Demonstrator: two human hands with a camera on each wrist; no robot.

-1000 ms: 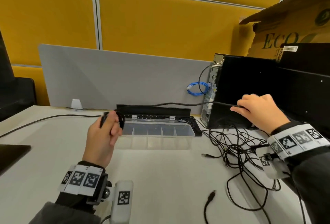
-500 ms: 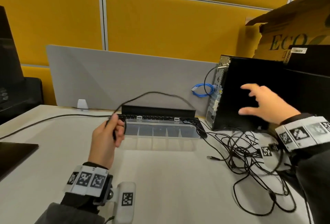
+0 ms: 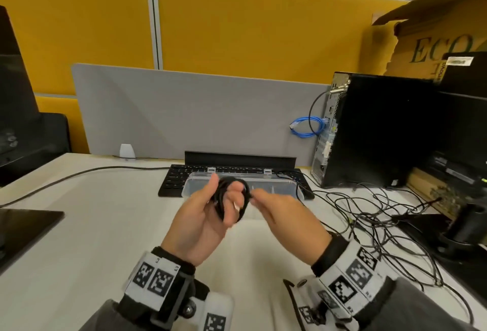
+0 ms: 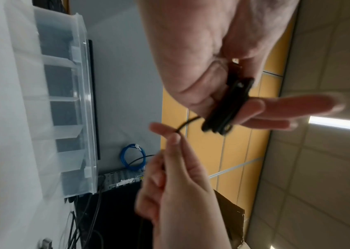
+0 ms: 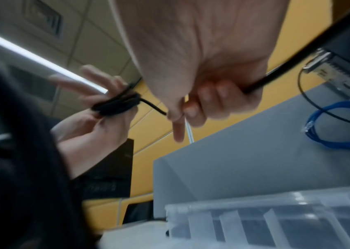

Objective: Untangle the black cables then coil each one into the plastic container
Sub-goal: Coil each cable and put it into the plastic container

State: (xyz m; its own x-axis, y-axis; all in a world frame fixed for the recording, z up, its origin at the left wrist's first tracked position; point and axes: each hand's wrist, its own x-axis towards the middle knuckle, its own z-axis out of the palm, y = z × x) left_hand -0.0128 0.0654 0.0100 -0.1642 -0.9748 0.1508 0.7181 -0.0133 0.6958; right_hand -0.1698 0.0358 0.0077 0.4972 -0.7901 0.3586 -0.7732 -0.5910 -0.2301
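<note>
My left hand is raised over the desk with a small coil of black cable wound round its fingers, the thumb holding it there. In the left wrist view the coil lies across nearly straight fingers. Just to its right, my right hand pinches the short free end of the same cable between thumb and forefinger. The clear plastic container, open and divided into compartments, sits right behind the hands. A tangle of thin black cables sprawls on the desk at the right.
The container rests partly on a black keyboard against a grey divider. A black computer tower with a blue cable loop stands at the right. A long black cable runs off left. A dark pad lies at the left edge.
My right hand let go of the stretched cable by the tower and came in beside the left hand. The cable's loose length is now wound into a coil on my left fingers.
</note>
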